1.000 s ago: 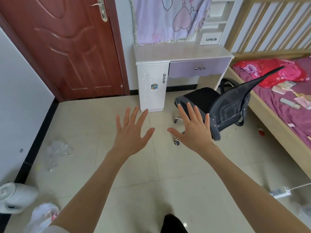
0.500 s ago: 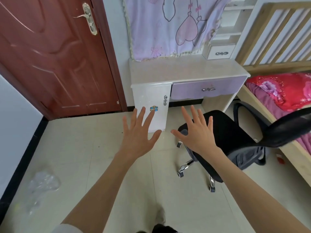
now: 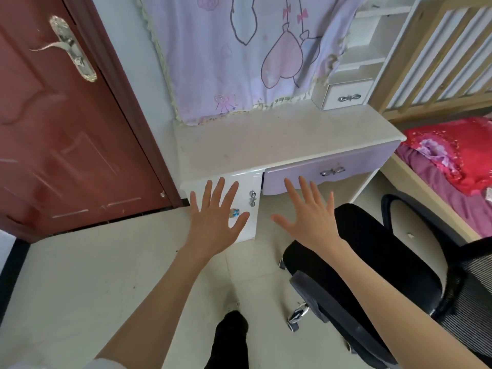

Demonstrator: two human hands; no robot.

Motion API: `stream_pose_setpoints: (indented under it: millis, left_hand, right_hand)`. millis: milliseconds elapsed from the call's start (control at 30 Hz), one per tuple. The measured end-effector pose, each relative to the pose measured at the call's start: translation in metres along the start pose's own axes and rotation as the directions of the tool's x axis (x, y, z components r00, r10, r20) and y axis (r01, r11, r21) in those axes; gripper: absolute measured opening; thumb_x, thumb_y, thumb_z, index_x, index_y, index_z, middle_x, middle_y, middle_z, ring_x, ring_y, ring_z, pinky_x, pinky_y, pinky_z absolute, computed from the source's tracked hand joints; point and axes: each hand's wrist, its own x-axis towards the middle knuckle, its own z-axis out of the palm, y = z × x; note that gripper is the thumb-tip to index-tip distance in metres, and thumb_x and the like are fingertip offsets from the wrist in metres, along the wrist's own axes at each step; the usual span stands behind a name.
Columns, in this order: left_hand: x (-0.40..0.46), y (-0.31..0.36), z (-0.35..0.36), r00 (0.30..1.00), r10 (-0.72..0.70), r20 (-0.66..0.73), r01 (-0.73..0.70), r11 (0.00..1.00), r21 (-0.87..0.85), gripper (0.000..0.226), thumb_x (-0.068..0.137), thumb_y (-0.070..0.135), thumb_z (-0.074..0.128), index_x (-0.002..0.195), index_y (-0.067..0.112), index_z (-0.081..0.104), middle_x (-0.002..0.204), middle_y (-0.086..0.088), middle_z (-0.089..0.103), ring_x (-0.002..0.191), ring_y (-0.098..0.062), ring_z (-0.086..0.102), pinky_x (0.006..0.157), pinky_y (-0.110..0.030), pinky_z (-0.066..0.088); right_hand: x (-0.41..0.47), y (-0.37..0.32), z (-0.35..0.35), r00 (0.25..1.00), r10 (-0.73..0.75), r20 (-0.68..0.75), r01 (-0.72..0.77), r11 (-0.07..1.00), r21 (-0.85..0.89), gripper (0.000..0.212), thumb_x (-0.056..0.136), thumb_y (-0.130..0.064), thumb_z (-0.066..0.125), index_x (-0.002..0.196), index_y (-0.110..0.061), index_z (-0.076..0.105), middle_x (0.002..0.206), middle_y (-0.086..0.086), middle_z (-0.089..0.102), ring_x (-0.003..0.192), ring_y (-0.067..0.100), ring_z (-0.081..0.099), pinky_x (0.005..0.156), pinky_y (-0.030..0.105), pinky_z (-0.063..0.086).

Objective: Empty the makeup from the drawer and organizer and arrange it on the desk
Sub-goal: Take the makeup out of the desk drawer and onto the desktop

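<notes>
Counted items around one table

Two hands are seen, the left hand at 7 o'clock and the right hand at 5 o'clock; two drawers, a purple drawer and a small white drawer; one cabinet door; one chair; one bed; one red door.

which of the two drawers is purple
The wide drawer under the desktop, by the right hand; the small drawer on top is white.
</notes>
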Motion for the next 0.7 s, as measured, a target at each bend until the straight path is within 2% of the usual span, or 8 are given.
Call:
stream_pose_setpoints:
  millis: [233, 500, 600, 667, 700]
  left_hand:
    - [0.153, -0.039, 0.011, 0.989, 0.112, 0.094, -0.115, 0.993, 0.029, 0.078, 0.077, 0.068, 0.002, 0.147, 0.034, -0.001, 0.157, 0.002, -0.003, 0.144, -0.021, -0.010, 0.112, -0.048, -0.010]
    - [0.254, -0.009, 0.065, 0.936, 0.255, 0.243, -0.249, 0.967, -0.059, 0.078, 0.075, 0.066, -0.002, 0.147, 0.036, 0.003, 0.157, 0.004, -0.003, 0.144, -0.021, -0.009, 0.113, -0.048, -0.008]
    - [0.282, 0.008, 0.100, 0.904, 0.292, 0.313, -0.283, 0.956, -0.074, 0.078, 0.074, 0.065, -0.004, 0.147, 0.036, 0.001, 0.157, 0.004, -0.005, 0.144, -0.020, -0.011, 0.113, -0.049, -0.008]
    - [0.305, 0.023, 0.128, 0.878, 0.313, 0.362, -0.306, 0.949, -0.079, 0.079, 0.073, 0.064, -0.005, 0.147, 0.036, 0.000, 0.157, 0.004, -0.007, 0.144, -0.021, -0.011, 0.113, -0.049, -0.007]
    - [0.317, 0.032, 0.145, 0.864, 0.319, 0.389, -0.314, 0.946, -0.078, 0.079, 0.073, 0.063, -0.006, 0.147, 0.036, 0.000, 0.157, 0.004, -0.007, 0.144, -0.021, -0.011, 0.113, -0.050, -0.006]
  right_hand:
    - [0.125, 0.002, 0.008, 0.992, 0.124, 0.028, -0.125, 0.992, 0.035, 0.083, 0.085, -0.068, 0.035, 0.147, -0.034, -0.008, 0.158, 0.002, -0.007, 0.146, 0.025, -0.003, 0.113, 0.054, 0.000]
    - [0.195, 0.050, 0.040, 0.949, 0.289, 0.127, -0.297, 0.954, 0.048, 0.080, 0.087, -0.066, 0.034, 0.148, -0.032, -0.005, 0.158, 0.002, -0.003, 0.146, 0.023, -0.002, 0.114, 0.052, 0.002]
    - [0.212, 0.081, 0.064, 0.927, 0.335, 0.167, -0.359, 0.922, 0.143, 0.076, 0.091, -0.057, 0.039, 0.149, -0.028, 0.001, 0.158, 0.002, 0.002, 0.145, 0.021, 0.001, 0.116, 0.048, 0.003]
    - [0.227, 0.104, 0.086, 0.911, 0.376, 0.172, -0.412, 0.854, 0.316, 0.070, 0.094, -0.049, 0.042, 0.149, -0.022, 0.009, 0.157, 0.005, 0.012, 0.144, 0.021, 0.011, 0.117, 0.043, 0.013]
    - [0.235, 0.117, 0.098, 0.891, 0.410, 0.194, -0.453, 0.785, 0.422, 0.066, 0.095, -0.044, 0.043, 0.149, -0.018, 0.015, 0.155, 0.005, 0.017, 0.143, 0.021, 0.017, 0.116, 0.040, 0.019]
